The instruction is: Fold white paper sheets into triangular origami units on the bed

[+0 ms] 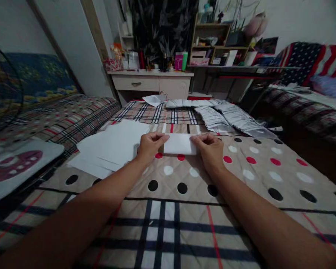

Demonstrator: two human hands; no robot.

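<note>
A folded white sheet of paper (180, 144) is held level between my two hands, just above the dotted bedspread (168, 186). My left hand (151, 146) pinches its left end, thumb on top. At the right end, my right hand (211, 148) grips it the same way; the fingers underneath are mostly hidden. Close to my left hand lies a loose stack of flat white sheets (114, 144), spread unevenly. Beyond my right hand are long rows of folded white papers (214, 118), packed tightly side by side.
Another row of folded papers (190, 103) and a single folded piece (154, 99) lie at the far edge of the bed. A white dresser (151, 84) with bottles stands behind it. On the left is a white cushion (22, 164); a fan (5, 82) shows at the edge.
</note>
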